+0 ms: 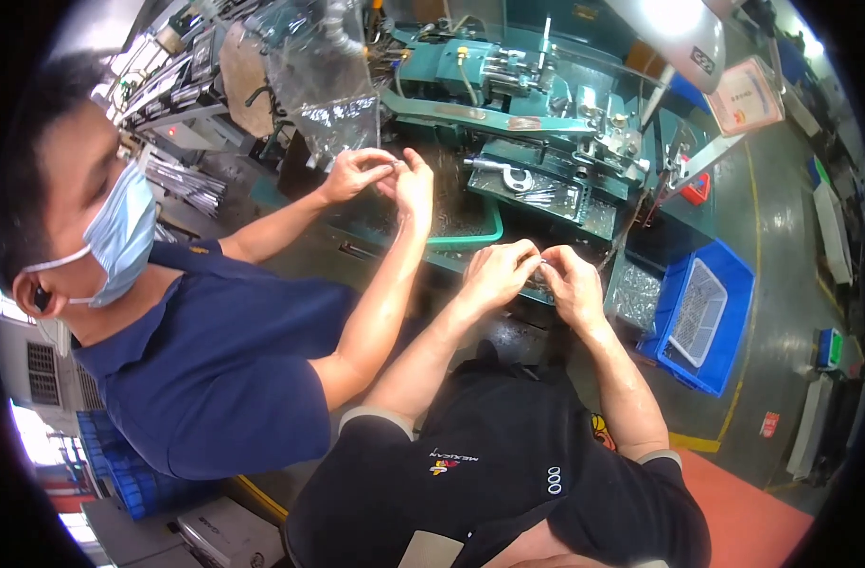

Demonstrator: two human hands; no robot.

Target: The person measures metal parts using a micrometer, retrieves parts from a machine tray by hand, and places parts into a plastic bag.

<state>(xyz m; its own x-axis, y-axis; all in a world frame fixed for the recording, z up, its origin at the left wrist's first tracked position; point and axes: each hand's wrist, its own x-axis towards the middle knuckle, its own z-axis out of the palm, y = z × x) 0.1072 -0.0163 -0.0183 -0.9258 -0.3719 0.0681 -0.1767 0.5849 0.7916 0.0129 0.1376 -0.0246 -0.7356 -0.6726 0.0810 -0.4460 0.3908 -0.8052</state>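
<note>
My left hand (499, 276) and my right hand (574, 288) meet in front of the green machine (489, 118). Both are closed, thumbs and fingertips pinched on a small metal part (543, 262) between them. Most of that part is covered by the fingers, so its exact shape does not show. Beyond my hands a micrometer (504, 174) lies on the machine's metal tray, with several thin metal pieces (543, 197) beside it. To my left, a co-worker's hands (395, 177) also pinch something small and shiny.
The co-worker in a face mask and dark blue shirt (224, 369) stands close at my left. A green-rimmed tray (489, 232) sits below the machine. At right are a blue crate (735, 312) with a white basket (702, 308) inside, and a lamp (667, 28) above.
</note>
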